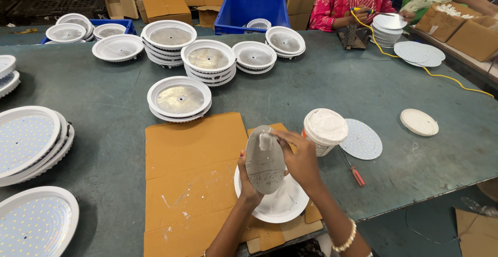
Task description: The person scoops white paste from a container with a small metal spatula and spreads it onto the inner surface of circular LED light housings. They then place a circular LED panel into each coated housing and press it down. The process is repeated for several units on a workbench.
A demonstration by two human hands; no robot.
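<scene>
My left hand (246,178) holds a round grey metal disc (265,166) upright by its lower left edge, above a white round lamp housing (282,206) lying on cardboard. My right hand (300,158) touches the disc's upper face with its fingertips, where a dab of white paste (265,141) sits. A white tub of paste (324,131) stands open just right of my right hand. A round LED board (362,142) lies beside the tub.
Stacks of white housings (179,98) fill the grey table (363,80), with finished lamps (28,143) at left. A red-handled screwdriver (355,173) and a white lid (419,122) lie right. Two people work at the far right; a blue crate (233,10) stands behind.
</scene>
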